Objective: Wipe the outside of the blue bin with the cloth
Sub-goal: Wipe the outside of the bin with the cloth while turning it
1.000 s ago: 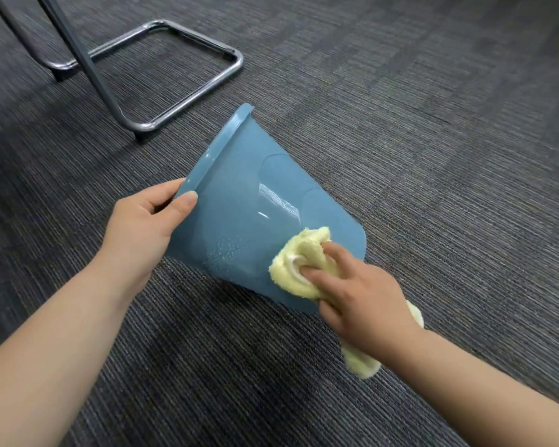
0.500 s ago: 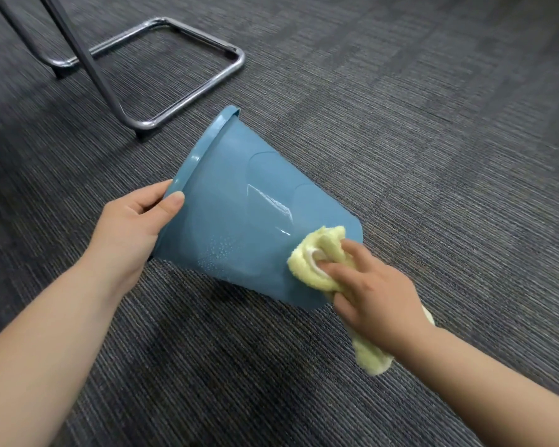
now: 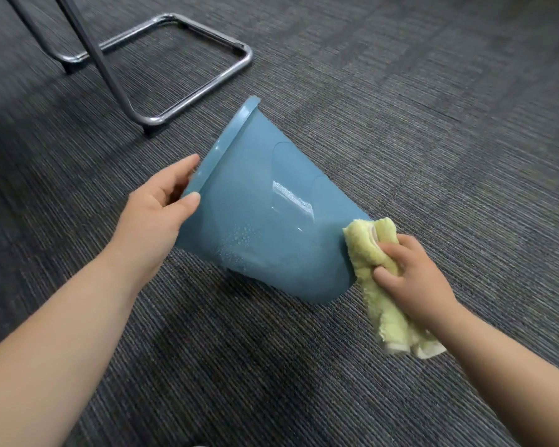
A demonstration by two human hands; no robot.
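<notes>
Right grip (image 3: 413,279): cloth (image 3: 367,250) against blue bin (image 3: 255,221) base; left grip (image 3: 155,217): rim.

Blue bin (image 3: 265,227): its mouth is facing away, so the inside is going unseen.
Left hand (image 3: 157,217): some fingers are disappearing behind the rim.
Cloth (image 3: 373,253): its middle is lying hidden under the right hand (image 3: 413,282).
Chair frame (image 3: 188,101): its legs are running off the top edge.
Forearms: both are running off the lower edges.

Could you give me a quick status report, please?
Left hand grips blue bin rim. Right hand holds cloth at its base. Droplets on wall. Chair frame behind, apart.
</notes>
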